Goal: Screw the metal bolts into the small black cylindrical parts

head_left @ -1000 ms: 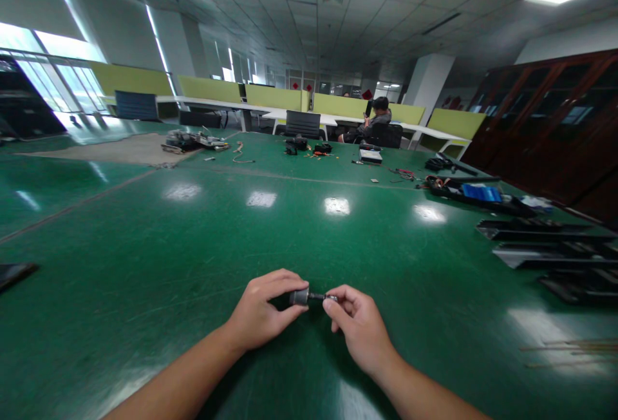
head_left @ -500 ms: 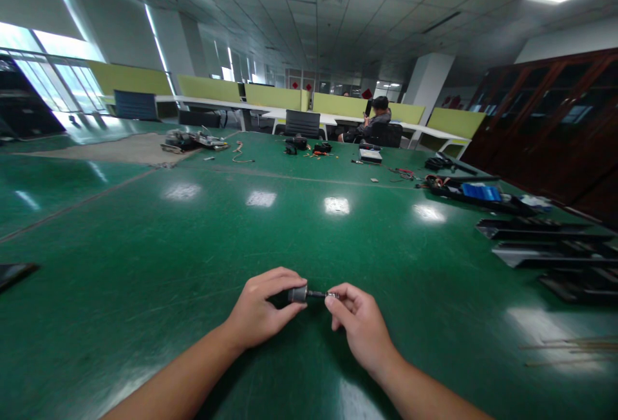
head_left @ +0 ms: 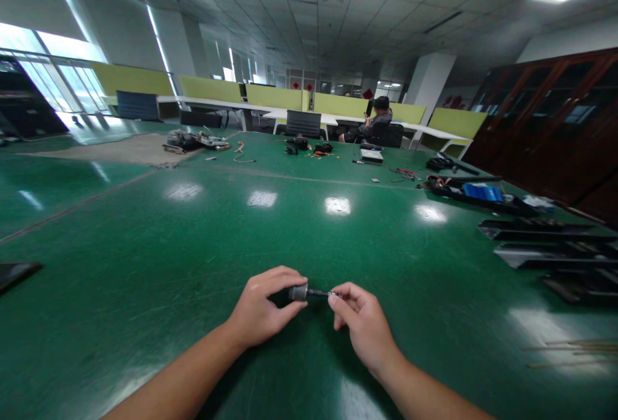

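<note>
My left hand (head_left: 268, 304) grips a short dark grey cylinder (head_left: 298, 293), much like a small motor, between thumb and fingers. From its right end a thin dark shaft (head_left: 318, 294) points toward my right hand (head_left: 360, 317). There, thumb and forefinger pinch a small shiny metal piece (head_left: 334, 294) at the shaft's far end; fingertips cover much of it, so its kind is unclear. Both hands are just above the green tabletop (head_left: 232, 233), with the shaft lying roughly level between them.
Black metal channels (head_left: 555, 254) lie at the right, near thin rods (head_left: 574, 346). Behind them is a black tray (head_left: 473, 191) with a blue item. Tools and a white box (head_left: 371, 156) are along the far side. A seated person (head_left: 379, 120) is beyond the table.
My right hand has shifted very slightly to the right at the shaft's end. My left hand keeps the same hold on the cylinder.
</note>
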A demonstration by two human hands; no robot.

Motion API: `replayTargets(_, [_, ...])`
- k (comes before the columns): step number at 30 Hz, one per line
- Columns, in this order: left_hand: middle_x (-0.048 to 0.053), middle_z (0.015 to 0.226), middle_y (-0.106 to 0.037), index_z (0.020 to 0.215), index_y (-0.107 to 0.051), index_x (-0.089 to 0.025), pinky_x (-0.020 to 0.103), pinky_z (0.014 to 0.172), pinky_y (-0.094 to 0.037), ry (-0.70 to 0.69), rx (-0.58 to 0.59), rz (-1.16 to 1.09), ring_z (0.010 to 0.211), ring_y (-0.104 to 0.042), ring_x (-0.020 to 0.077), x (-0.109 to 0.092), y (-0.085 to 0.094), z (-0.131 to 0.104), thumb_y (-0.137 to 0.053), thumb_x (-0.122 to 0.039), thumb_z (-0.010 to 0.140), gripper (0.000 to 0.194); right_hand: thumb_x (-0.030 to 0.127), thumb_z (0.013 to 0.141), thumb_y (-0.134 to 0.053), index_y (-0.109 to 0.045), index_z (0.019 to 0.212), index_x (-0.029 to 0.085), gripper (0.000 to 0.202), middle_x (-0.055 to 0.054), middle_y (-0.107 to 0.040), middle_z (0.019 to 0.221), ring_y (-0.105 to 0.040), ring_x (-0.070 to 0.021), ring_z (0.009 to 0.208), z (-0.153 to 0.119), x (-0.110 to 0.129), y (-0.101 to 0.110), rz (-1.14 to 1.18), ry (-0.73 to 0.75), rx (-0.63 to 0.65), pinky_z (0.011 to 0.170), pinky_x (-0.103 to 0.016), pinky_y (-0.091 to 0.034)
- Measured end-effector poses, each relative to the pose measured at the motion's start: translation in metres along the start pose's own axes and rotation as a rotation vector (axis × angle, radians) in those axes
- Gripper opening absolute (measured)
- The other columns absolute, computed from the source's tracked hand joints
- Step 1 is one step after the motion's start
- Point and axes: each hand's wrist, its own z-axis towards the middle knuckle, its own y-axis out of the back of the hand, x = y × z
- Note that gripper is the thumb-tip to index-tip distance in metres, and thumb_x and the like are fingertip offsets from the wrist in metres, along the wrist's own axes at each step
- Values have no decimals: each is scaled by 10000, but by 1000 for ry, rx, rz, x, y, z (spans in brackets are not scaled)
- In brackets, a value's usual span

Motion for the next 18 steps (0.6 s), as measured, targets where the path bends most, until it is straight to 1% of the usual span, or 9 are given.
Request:
replayTargets(9, [86, 1063, -680, 1108, -687, -224, 345, 886, -535, 22, 0, -2, 979, -647, 209, -2, 1, 1, -726, -236, 815, 296, 389, 871, -672, -644, 881, 158, 234, 25, -578, 608, -518, -129, 536, -1, 4, 1, 41, -6, -11, 549, -249, -368])
replayTargets(12, [73, 1059, -683, 1097, -687, -230, 335, 892, -528, 50, -2, -4, 979, -648, 204, -2, 2, 1, -739, -259, 810, 294, 380, 866, -682, -650, 876, 154, 229, 26, -564, 585, -512, -129, 534, -1, 4, 1, 73, -6, -40, 559, -252, -374])
replayTargets(14, [66, 1049, -688, 1087, -685, -230, 339, 895, -520, 120, -32, 10, 975, -647, 208, 1, 2, 2, -753, -302, 803, 301, 397, 871, -674, -646, 846, 153, 247, 17, -566, 608, -508, -127, 530, 0, 4, 2, 143, -2, -90, 555, -256, -381])
replayTargets(16, [62, 1041, -691, 1089, -674, -223, 340, 886, -515, 236, -83, -1, 963, -647, 210, 5, 1, 2, -743, -359, 812, 317, 459, 891, -633, -629, 805, 158, 313, -2, -578, 666, -504, -126, 523, 1, 3, 2, 251, -7, -151, 530, -264, -385])
replayTargets(18, [65, 1038, -690, 1143, -642, -206, 326, 852, -523, 361, -154, -109, 939, -653, 201, 10, -1, 5, -682, -408, 857, 353, 533, 908, -577, -601, 757, 165, 399, -11, -570, 689, -496, -127, 508, 2, 3, 2, 340, -21, -186, 501, -271, -383])
